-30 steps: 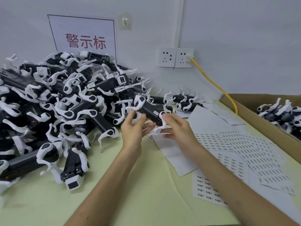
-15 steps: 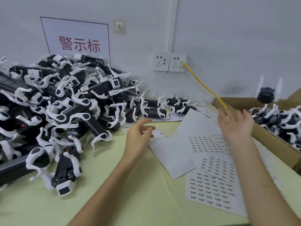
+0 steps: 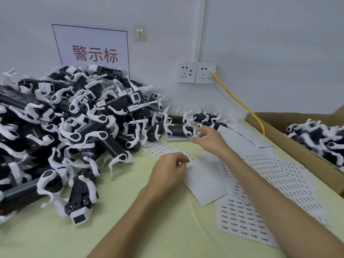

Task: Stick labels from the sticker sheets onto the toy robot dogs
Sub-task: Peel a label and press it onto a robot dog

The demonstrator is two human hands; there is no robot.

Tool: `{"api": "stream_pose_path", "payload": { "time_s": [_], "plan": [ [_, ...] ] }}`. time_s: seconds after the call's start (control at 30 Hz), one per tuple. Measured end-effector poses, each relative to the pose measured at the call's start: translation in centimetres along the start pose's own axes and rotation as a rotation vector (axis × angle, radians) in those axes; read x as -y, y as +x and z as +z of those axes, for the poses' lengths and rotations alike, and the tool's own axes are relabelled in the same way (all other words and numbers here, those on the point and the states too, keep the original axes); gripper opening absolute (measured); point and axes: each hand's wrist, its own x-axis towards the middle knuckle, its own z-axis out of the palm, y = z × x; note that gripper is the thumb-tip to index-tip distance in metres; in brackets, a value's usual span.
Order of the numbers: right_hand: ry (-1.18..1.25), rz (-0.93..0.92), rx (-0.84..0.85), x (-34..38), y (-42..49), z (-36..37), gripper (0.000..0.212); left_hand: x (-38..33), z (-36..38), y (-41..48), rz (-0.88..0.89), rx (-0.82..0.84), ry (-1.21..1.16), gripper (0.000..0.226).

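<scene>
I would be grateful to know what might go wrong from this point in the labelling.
1. The right hand is stretched toward a toy dog at the edge of the pile, whose white legs interlock. Lifting it may drag neighbours along.
2. The sticker sheets overlap loosely beneath the right forearm. A sweep of that arm could shift or crease them.
</scene>
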Motion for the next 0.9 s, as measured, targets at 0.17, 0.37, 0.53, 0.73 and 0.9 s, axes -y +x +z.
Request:
{"api": "stream_pose_path", "payload": {
  "time_s": [0.17, 0.37, 0.53, 0.73, 0.9],
  "plan": [
    [-0.334, -0.117, -0.011, 1.3, 3.6, 2.6, 0.055, 0.1, -0.2, 0.1, 0.000, 0.004, 0.034, 0.025],
    [-0.261, -0.126, -0.157, 0.8, 6.8, 3.9, 0.009, 0.2, -0.3, 0.1, 0.004, 0.006, 0.048, 0.024],
    [-0.013, -0.094, -0.326, 0.7, 7.6, 2.7, 0.031, 0.2, -0.2, 0.1, 0.007, -0.004, 0.040, 0.023],
    [0.523, 0.071, -0.296, 2.2, 4.7, -0.9, 0.021, -0.1, -0.9, 0.3, -0.072, -0.124, -0.319, 0.022],
    [1.160, 0.143, 0.101, 2.2, -1.1, -1.5, 0.025, -0.6, -2.0, 0.6, -0.161, -0.103, -0.822, 0.021]
  ]
}}
